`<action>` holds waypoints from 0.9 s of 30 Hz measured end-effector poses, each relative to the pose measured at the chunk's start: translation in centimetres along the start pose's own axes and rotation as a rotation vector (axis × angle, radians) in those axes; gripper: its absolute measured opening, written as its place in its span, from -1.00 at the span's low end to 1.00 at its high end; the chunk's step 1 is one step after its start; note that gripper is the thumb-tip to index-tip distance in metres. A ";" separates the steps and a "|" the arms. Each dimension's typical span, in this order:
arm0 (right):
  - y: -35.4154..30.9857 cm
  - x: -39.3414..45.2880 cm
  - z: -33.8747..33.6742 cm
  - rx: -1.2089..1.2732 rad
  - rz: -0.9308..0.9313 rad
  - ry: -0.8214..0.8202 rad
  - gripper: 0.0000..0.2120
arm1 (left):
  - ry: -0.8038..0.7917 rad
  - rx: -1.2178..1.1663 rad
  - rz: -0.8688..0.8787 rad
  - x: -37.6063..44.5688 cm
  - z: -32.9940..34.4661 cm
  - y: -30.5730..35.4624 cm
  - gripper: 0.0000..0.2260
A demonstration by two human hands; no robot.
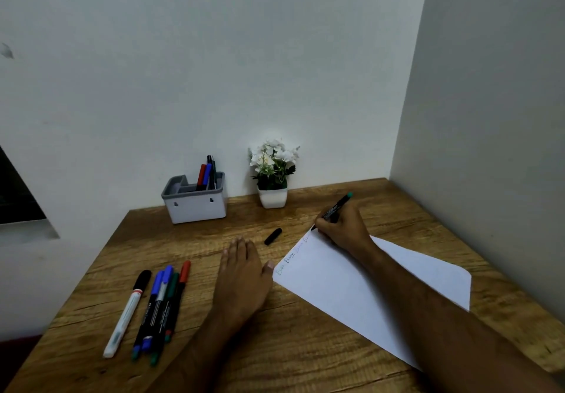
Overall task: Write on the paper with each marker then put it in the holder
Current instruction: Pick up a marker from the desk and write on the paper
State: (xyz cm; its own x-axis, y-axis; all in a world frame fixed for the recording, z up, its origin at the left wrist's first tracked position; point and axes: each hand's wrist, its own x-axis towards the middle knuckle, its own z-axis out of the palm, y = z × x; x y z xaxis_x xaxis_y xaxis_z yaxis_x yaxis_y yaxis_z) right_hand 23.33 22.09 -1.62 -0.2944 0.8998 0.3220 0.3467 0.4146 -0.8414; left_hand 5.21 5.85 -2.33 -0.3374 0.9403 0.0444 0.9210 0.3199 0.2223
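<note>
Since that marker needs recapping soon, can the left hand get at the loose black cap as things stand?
Probably yes. The left hand lies flat and empty on the table, and the black cap lies just beyond its fingertips with bare wood between.

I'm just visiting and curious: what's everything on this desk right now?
Desk: one, brown wood, against white walls.
Paper: one, white, right of centre, faint writing along its upper-left edge.
Holder: one, white and grey, back left; red, blue and dark markers inside.
Plant: one, white flowers, white pot, right of holder.
Cap: one, black, loose between holder and paper.
Loose markers: about six, front left.
Held marker: one, black, green end.
Left hand: flat on desk, thumb at paper's corner.
Right hand: grip on held marker, tip on paper.
</note>
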 end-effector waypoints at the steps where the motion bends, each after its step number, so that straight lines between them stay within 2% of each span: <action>1: 0.1 0.0 0.1 0.000 0.005 0.002 -0.79 | 0.002 -0.001 0.001 0.0 0.0 0.0 -0.38; 8: 0.3 0.1 0.1 0.012 -0.017 -0.014 -0.88 | -0.006 0.005 0.007 -0.1 -0.1 0.0 -0.38; 12: 0.5 0.3 0.1 0.004 0.007 0.020 -0.88 | 0.000 0.004 0.004 0.0 0.0 0.0 -0.38; 17: 0.6 0.2 0.1 0.004 0.002 -0.011 -0.89 | -0.007 0.017 0.002 0.0 0.1 0.0 -0.37; 24: 0.5 0.3 0.2 0.005 0.011 0.058 -0.79 | -0.001 0.011 0.005 -0.2 -0.1 0.1 -0.37; 27: 0.6 0.3 0.2 0.000 0.014 0.046 -0.83 | 0.003 0.019 0.005 -0.1 0.0 0.0 -0.37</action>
State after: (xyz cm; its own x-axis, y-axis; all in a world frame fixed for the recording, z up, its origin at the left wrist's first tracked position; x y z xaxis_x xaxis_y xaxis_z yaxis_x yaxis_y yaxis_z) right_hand 23.23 22.60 -2.12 -0.2479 0.9108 0.3301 0.3509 0.4020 -0.8457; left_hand 5.29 5.74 -2.37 -0.3331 0.9416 0.0489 0.9264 0.3171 0.2031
